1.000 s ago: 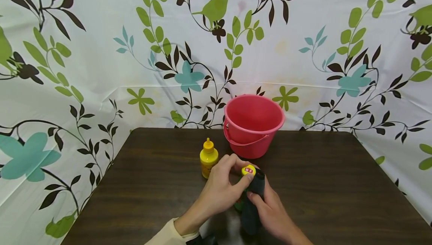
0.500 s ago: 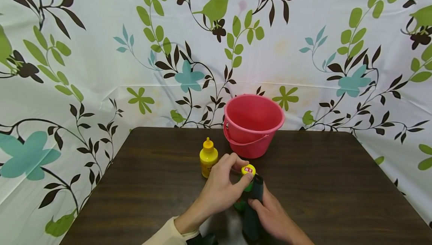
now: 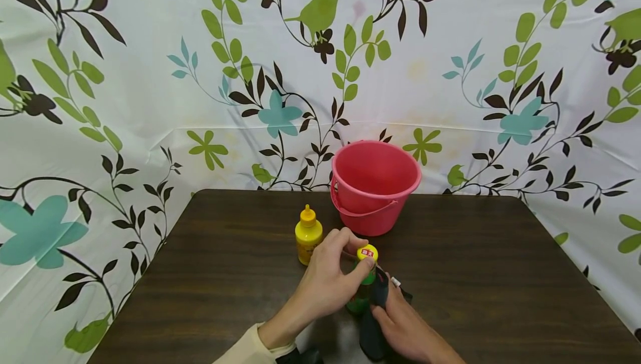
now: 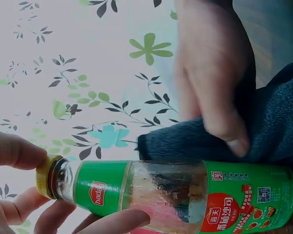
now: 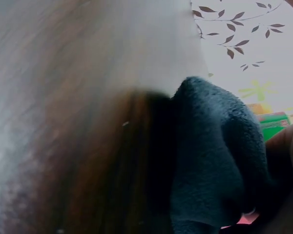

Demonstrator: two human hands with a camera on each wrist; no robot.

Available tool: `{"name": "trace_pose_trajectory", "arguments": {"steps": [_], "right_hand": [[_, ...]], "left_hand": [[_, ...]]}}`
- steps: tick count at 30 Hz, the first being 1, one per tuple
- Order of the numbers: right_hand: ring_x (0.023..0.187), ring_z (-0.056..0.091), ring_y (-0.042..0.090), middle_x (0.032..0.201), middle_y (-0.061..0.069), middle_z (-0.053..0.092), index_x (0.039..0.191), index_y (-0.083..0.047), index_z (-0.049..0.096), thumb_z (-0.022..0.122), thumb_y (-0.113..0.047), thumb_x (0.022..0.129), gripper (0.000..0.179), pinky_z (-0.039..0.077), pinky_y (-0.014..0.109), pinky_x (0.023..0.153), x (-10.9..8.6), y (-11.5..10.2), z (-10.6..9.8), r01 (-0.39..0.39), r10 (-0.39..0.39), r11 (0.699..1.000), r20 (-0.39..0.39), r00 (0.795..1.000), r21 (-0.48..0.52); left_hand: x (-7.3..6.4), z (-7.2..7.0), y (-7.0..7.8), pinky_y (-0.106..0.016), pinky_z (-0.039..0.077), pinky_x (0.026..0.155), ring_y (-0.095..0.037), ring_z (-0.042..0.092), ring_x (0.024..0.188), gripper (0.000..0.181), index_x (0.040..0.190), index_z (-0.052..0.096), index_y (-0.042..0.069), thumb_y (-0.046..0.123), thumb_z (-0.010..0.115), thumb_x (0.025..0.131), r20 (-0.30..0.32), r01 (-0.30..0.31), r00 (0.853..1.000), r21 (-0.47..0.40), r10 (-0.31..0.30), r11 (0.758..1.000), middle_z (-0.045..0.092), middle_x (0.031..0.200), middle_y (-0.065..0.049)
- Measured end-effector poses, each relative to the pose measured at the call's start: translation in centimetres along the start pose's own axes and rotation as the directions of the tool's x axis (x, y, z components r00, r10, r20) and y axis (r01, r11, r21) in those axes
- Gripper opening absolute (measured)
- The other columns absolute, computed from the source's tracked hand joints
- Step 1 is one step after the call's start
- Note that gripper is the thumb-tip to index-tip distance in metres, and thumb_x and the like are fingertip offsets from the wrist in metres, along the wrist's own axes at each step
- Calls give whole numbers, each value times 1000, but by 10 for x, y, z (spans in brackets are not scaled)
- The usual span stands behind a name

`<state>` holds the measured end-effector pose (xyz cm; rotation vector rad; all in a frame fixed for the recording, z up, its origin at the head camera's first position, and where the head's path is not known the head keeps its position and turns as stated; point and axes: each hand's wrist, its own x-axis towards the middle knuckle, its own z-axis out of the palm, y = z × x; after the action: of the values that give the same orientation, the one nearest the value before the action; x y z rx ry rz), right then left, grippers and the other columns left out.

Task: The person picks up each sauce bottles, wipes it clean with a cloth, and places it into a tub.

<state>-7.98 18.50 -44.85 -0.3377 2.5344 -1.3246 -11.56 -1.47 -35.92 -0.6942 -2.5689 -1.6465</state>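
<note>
In the head view my left hand pinches the yellow cap of a glass sauce bottle between thumb and fingers. Its green label with white and red print shows large in the left wrist view, where the bottle has reddish smears behind the clear glass. My right hand grips a dark grey-blue cloth bunched along the bottle's right side. The thumb lies over the cloth in the left wrist view. Folds of the cloth fill the middle of the right wrist view.
A yellow squeeze bottle with a pointed nozzle stands just left of the hands. Behind them, a pink bucket with its handle down sits near the far edge of the dark wooden table. A leaf-patterned sheet hangs behind.
My right hand has drawn the cloth down along the bottle, uncovering more of its green side. A white tag and a cloth corner now show beyond the right hand. The left hand stays on the cap.
</note>
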Motion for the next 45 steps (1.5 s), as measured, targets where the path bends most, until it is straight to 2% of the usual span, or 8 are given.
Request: {"name": "trace_pose_trajectory", "arguments": {"steps": [3,12,18,25,33,37,41,45], "right_hand": [[163,-3,49,177,25,10,170,-6,14,50,-13,109,72,0,77,125,1,5,1,11,-10,1000,30,1000,-27],[163,8,51,173,34,15,166,6,19,56,-11,105,73,12,73,127,6,3,5,-86,87,983,0,996,-165],[163,1,53,176,27,15,168,-1,21,56,-10,105,72,7,79,124,4,5,3,1,3,990,22,1000,-143],[163,2,50,176,27,11,169,-5,21,55,-24,110,70,8,78,124,2,1,-1,-26,27,999,26,999,-36],[147,48,36,165,20,44,166,-8,27,49,-38,112,65,46,62,113,-2,-15,-5,-75,76,991,1,997,112],[138,56,35,156,21,52,161,-11,33,48,-36,113,57,55,47,102,-3,-27,-8,-69,84,966,-50,995,248],[134,57,28,155,15,53,157,-16,39,47,-38,113,50,54,29,95,-2,-41,-9,-36,82,930,-111,990,366],[132,60,25,156,15,51,160,-20,35,47,-35,113,50,57,26,93,-4,-54,-11,15,62,888,-151,987,459]], "left_hand": [[0,0,0,-25,58,88,-12,67,96,22,115,67,16,25,73,97,-4,-4,1000,4,4,1000,64,108,-1],[0,-1,-1,-29,60,88,-12,65,97,23,117,68,16,25,74,97,-12,-1,1000,3,1,1000,64,108,-1],[0,-1,-2,-28,60,87,-11,65,96,22,116,68,16,25,73,97,-9,5,1000,1,-5,1000,64,107,-1],[1,-1,-2,-25,58,87,-11,66,96,21,115,68,16,25,73,97,-22,-15,1000,2,15,1000,64,106,-1],[1,-2,-2,-26,58,87,-11,66,96,22,115,68,16,25,74,96,-27,-17,1000,5,17,1000,64,106,0],[1,-2,-2,-25,58,87,-11,66,96,22,115,68,17,26,74,96,-19,-3,1000,1,3,1000,64,107,0],[2,-1,-2,-27,59,87,-10,66,96,22,116,68,17,26,73,97,-11,2,1000,-12,-2,1000,64,107,-1],[1,0,-2,-27,60,86,-10,67,95,21,115,68,16,25,74,96,-32,-28,999,-2,28,1000,64,107,-1]]}}
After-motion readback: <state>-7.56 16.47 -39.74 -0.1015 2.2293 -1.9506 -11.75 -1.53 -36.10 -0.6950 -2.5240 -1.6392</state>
